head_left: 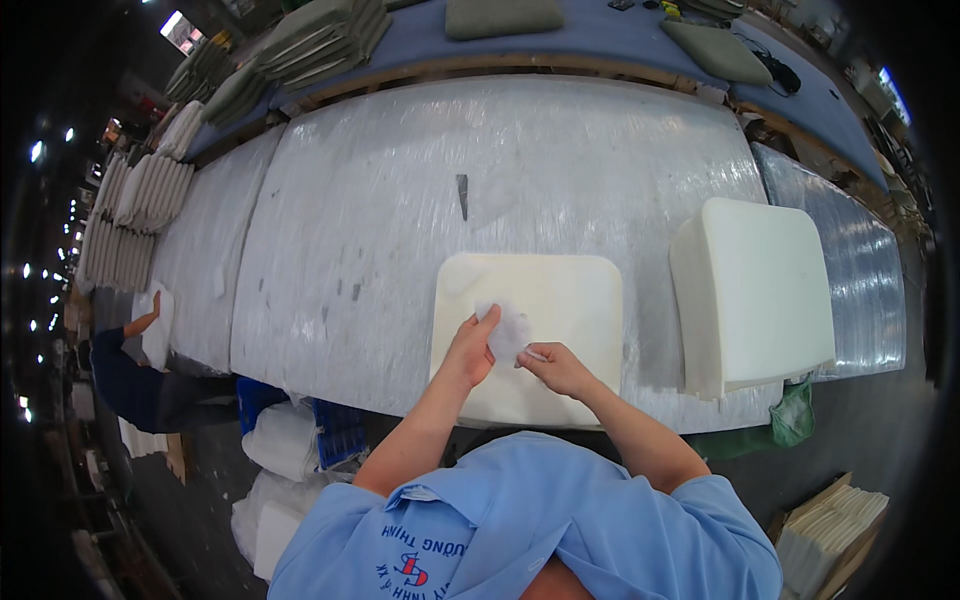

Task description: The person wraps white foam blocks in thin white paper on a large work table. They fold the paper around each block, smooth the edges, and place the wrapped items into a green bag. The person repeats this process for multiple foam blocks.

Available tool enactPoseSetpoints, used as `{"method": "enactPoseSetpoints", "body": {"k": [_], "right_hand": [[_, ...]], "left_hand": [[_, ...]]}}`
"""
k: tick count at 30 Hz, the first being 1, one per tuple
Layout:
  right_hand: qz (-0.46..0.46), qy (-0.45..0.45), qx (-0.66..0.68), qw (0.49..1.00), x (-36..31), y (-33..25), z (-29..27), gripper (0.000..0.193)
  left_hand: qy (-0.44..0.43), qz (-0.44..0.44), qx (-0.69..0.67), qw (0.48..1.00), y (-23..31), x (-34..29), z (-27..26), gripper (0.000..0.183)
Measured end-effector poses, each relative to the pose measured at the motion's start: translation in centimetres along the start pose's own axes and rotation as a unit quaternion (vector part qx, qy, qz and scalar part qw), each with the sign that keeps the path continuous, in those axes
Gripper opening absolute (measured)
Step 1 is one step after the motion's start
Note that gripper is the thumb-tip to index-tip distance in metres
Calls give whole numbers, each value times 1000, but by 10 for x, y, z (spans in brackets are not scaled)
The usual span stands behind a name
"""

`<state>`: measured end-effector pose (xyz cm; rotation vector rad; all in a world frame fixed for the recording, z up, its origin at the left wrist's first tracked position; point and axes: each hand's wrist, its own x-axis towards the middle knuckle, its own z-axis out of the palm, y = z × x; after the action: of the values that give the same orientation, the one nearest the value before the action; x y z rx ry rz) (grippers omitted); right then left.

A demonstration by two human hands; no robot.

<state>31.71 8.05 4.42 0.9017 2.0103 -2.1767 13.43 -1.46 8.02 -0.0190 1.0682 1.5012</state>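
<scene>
A cream foam seat pad (585,300) with rounded corners lies flat on the wrapped table in front of me. Above its middle, a small tuft of white wadding (513,328) spans the gap between my hands. My left hand (472,346) grips one side of it, the thumb pointing up. At the tuft's lower right edge, the fingertips of my right hand (556,366) pinch it. Whether it is fibre or thin film is hard to make out. Off to the right stands a stack of similar white foam pads (768,290).
Clear film covers the table (350,200). Behind it, a blue-topped table (600,30) carries stacked grey-green cushions (325,40). White pads (150,195) are piled at far left, near another person (150,375). A blue crate (338,432) and a carton of foam sheets (835,530) stand below.
</scene>
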Motion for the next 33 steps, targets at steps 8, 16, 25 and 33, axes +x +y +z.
{"method": "enactPoseSetpoints", "body": {"k": [8, 16, 25, 33], "right_hand": [[-10, 12, -101, 995, -5, -27, 4, 39], [-85, 97, -146, 981, -5, -12, 28, 33], [59, 7, -178, 982, -106, 34, 4, 30], [188, 283, -88, 936, -240, 108, -112, 21]], "left_hand": [[-87, -28, 24, 996, -27, -16, -9, 42], [16, 1, -72, 997, -59, -9, -3, 37], [49, 79, -92, 991, -19, 41, -54, 39], [115, -39, -15, 992, -70, 21, -6, 46]]}}
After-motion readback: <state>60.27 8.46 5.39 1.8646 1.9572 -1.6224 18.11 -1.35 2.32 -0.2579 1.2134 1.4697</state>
